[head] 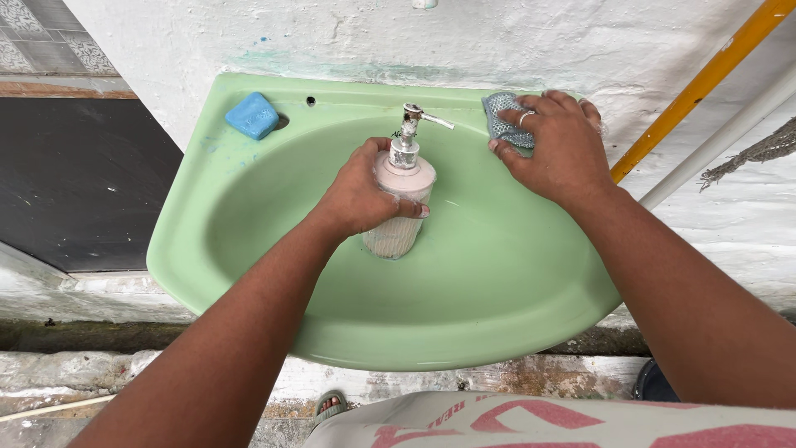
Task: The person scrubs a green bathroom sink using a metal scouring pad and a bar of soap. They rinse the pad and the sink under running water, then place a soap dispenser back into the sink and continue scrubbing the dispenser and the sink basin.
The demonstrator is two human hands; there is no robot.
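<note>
green sink [249,249] on a rough white wall, yellow pipe off its right | left hand [361,195] wrapped round soap pump bottle [398,207] over the sink bowl | right hand [555,145] flat on grey scrub pad [500,124], sink's back-right rim | blue soap bar [252,115] back-left

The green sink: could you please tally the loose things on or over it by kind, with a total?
Pump soap bottle, held by the left hand: 1
Blue soap bar: 1
Grey scrub cloth, under the right hand: 1
Total: 3
</note>
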